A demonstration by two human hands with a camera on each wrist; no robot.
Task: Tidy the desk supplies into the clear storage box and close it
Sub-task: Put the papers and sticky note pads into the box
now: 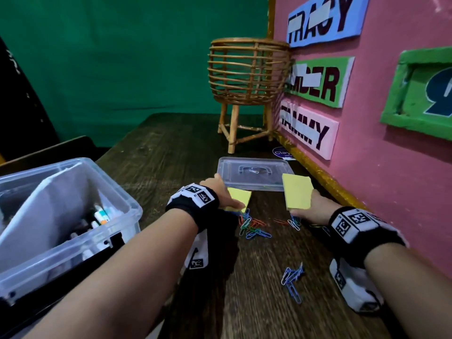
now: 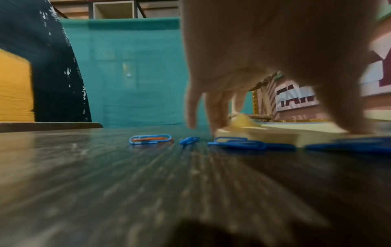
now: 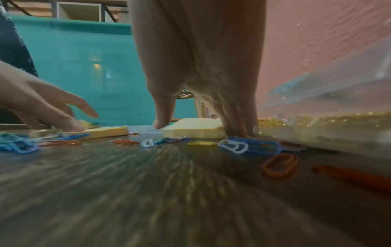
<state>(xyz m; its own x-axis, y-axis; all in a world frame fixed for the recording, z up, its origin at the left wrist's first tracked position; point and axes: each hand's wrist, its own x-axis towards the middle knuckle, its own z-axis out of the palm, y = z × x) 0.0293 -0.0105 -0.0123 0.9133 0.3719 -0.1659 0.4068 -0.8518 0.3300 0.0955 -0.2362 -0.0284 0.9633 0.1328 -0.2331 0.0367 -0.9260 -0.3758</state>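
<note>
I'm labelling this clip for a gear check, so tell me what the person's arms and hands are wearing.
Both forearms are bare, no sleeves or gloves. The left wrist and right wrist each carry a black band faced with white panels printed with black square tag markers. A boxy white-and-black camera unit with the same markers hangs beneath each wrist. No rings or cables are visible on the left hand or right hand.

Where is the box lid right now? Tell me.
In the head view the clear lid lies flat on the desk, just beyond both hands, before the wicker basket stand.
</note>
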